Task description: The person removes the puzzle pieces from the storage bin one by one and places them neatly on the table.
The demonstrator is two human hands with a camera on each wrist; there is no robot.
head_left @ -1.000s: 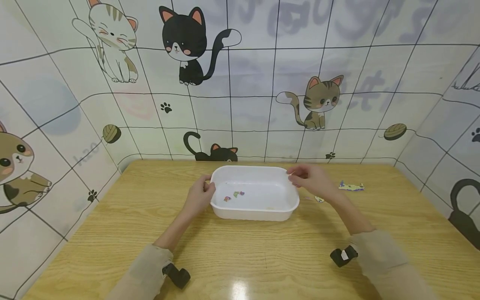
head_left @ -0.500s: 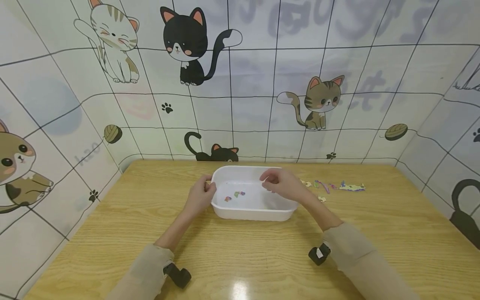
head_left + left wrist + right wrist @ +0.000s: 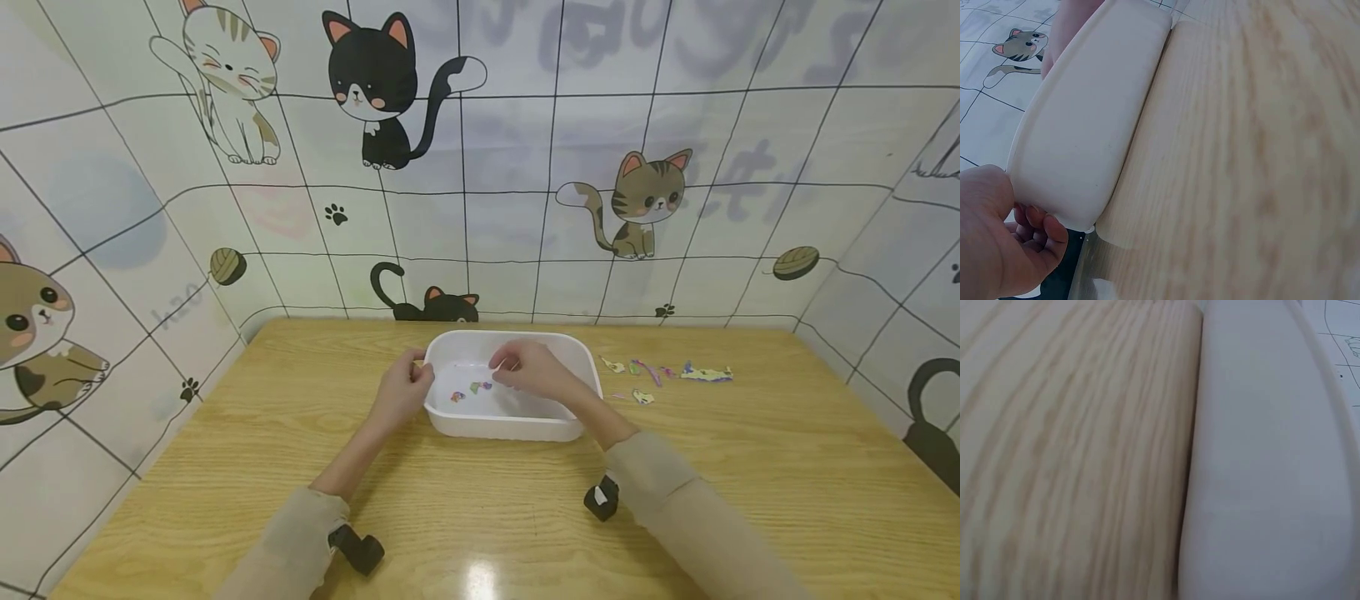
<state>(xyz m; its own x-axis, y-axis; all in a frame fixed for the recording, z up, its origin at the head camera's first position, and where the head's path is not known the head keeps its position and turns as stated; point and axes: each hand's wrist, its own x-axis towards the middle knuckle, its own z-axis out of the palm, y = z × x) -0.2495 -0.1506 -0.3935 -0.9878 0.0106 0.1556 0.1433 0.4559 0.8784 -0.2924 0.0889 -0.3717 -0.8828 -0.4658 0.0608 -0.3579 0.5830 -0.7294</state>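
A white plastic basin sits on the wooden table, its side wall filling much of both wrist views. My left hand grips its left rim, thumb on top and fingers curled underneath, as the left wrist view shows. Inside the basin, my right hand hovers with loosely bent fingers, thumb and forefinger apart, and nothing shows between them. Just left of its fingertips lie small colourful cut-out pieces: a green and purple one and an orange one. The right wrist view does not show the right hand.
Right of the basin, several thin coloured scraps lie on the wooden table: a long yellow and blue strip, a purple strip and a pale yellow scrap. Behind the table hangs a cat-patterned cloth.
My right hand has moved left from the basin's right rim to above the small pieces inside, uncovering scraps on the table. The left hand keeps its grip on the rim.
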